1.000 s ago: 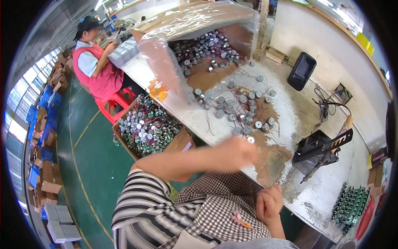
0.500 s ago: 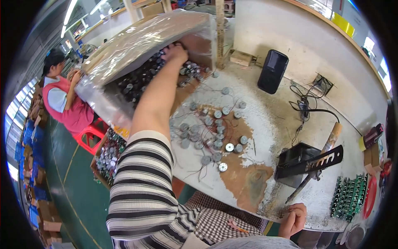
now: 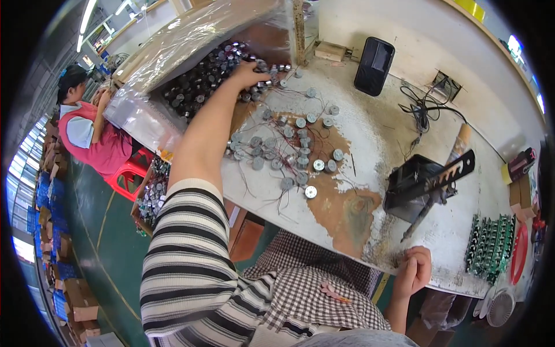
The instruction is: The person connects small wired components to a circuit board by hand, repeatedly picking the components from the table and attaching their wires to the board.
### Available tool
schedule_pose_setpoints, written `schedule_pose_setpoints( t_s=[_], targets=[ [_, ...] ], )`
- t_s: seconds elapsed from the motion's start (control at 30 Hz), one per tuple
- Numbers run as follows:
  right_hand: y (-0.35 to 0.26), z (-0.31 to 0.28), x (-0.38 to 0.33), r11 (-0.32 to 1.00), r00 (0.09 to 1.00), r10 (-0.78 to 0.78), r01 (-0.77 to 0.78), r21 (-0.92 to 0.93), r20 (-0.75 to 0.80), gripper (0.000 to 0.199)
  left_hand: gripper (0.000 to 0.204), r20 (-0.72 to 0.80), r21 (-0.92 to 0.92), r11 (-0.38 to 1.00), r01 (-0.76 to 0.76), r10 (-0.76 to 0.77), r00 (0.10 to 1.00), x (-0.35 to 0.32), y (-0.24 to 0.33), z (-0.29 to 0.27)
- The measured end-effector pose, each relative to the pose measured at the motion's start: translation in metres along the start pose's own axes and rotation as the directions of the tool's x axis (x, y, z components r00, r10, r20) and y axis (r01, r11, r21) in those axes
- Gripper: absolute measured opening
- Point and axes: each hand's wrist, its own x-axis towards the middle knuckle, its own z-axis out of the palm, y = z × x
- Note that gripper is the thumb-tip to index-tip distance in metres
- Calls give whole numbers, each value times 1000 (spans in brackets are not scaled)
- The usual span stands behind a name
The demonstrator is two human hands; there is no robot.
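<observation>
My left arm, in a striped sleeve, stretches far over the worn white table [image 3: 399, 139]. My left hand [image 3: 250, 73] lies at the mouth of a plastic-lined box [image 3: 191, 34], its fingers curled over several small round metal parts with thin wires [image 3: 199, 87]. More of these round parts [image 3: 289, 153] lie spread on the table in front of the box. My right hand [image 3: 413, 269] rests at the near table edge, its fingers curled in with nothing in them.
A black upright device [image 3: 374, 65] and a cable tangle [image 3: 425, 107] stand at the back. A black fixture [image 3: 425, 185] and a green rack of components [image 3: 490, 246] sit to the right. A seated co-worker [image 3: 92, 136] works at left, beside a floor box of parts [image 3: 151, 194].
My left hand has gone from the loose parts on the table up into the box pile and now curls over parts at its mouth. My right hand moved from my lap to the table edge.
</observation>
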Motion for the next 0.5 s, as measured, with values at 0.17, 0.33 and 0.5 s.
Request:
schedule_pose_setpoints(
  t_s=[0.17, 0.33, 0.5],
  targets=[
    [2, -6, -10, 998, 998, 57, -56, -18, 9, 10, 52, -242, -104, 976, -191, 161, 957, -60, 75, 46],
    [-3, -5, -10, 998, 999, 25, -23, -62, 24, 9, 43, -170, -527, 823, -215, 146, 975, -105, 119, 57],
    [-6, -8, -8, 994, 995, 102, -102, -46, 1, 8, 25, 242, -917, 349, 192, 105, 964, -139, 163, -5]
  ],
)
